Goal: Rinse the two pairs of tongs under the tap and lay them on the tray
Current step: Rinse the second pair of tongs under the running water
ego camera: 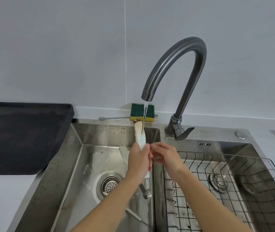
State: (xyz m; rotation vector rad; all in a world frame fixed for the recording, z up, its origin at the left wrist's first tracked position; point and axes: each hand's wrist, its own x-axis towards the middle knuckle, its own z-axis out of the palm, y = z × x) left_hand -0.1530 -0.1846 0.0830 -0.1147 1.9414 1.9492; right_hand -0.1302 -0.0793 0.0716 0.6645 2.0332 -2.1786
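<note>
Counter (7,195): black tray (21,136) (left), sponge (142,114) by wall.

A double sink (76,148) is set into the bench (7,190). The tray (21,136) lies on the bench to the left of the left basin. Behind the sink, against the wall, a sponge (137,113) stands on the ledge, with the tap (177,67) to its right, its spout reaching over the left basin. A wire rack (234,190) sits in the right basin. Both hands hold one pair of tongs (139,134) above the left basin, under the spout: left hand (138,159), right hand (165,154) just beside it.
</note>
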